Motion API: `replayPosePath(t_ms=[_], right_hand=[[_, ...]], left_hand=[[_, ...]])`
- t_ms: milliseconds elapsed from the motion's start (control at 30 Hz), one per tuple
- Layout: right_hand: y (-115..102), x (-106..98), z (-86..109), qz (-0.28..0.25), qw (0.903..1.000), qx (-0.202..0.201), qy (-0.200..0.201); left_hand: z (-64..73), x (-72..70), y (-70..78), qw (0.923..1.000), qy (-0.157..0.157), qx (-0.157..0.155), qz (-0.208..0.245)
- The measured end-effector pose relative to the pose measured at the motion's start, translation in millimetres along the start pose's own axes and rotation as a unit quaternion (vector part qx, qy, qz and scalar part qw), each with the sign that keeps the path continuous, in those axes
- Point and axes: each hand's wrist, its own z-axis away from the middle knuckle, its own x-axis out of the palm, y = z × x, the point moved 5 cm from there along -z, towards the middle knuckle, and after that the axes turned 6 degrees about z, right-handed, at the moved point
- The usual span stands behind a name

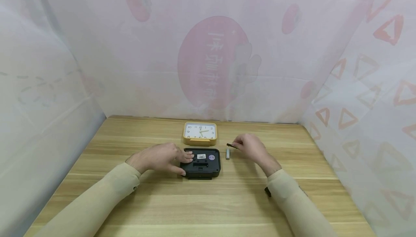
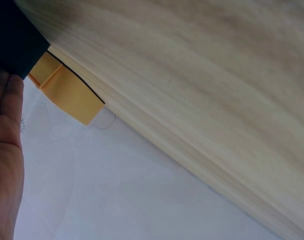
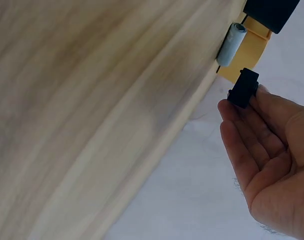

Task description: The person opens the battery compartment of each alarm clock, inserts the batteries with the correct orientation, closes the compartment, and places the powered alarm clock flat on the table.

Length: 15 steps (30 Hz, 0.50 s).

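Note:
A black clock (image 1: pixel 208 172) lies face down on the table, its back with a white label, a round purple sticker and a dark battery slot facing up. My left hand (image 1: pixel 165 157) rests on its left side, fingers straight on the back and thumb at the near left corner. In the left wrist view, the fingers touch the dark casing (image 2: pixel 14 35). My right hand (image 1: pixel 251 147) pinches a small black battery cover (image 3: pixel 244 88) between thumb and fingers, just above the table. Near it, a pale battery (image 1: pixel 228 154) stands or lies right of the clock.
A yellow clock (image 1: pixel 199 132) with a white dial sits right behind the black one, face up and tilted. The wooden table (image 1: pixel 156 208) meets printed cloth walls (image 1: pixel 146 67) at the back and sides. A black strap piece (image 1: pixel 268 192) shows by the right sleeve.

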Motion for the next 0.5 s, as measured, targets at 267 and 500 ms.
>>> replayPosePath(t_ms=[267, 500], right_hand=[[11, 0, -0.4, 0.015, 0.9994, 0.019, -0.023], [19, 4, -0.5, 0.043, 0.9986, 0.016, -0.027]], left_hand=[[-0.3, 0.0, -0.5, 1.0000, 0.000, 0.001, -0.001], [-0.5, 0.8, -2.2, 1.0000, -0.002, 0.003, 0.001]])
